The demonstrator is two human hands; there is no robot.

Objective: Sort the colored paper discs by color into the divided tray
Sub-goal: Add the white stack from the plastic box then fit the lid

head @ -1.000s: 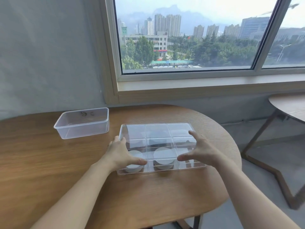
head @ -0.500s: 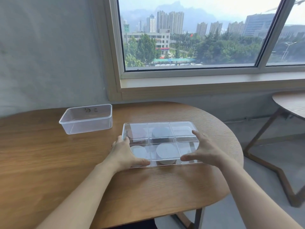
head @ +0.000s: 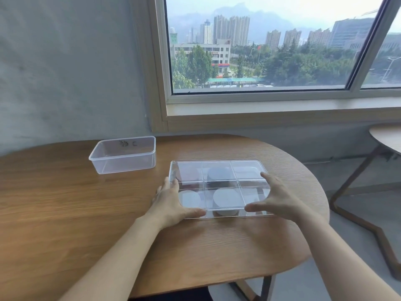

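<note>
Both hands (head: 171,203) on divided tray (head: 217,161)

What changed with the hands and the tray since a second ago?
Almost nothing moved. The left hand and right hand stayed against the two sides of the divided tray; nothing was picked up or let go. The tray kept its place beside the clear container on the table. Only the camera view shifted a little.
</note>
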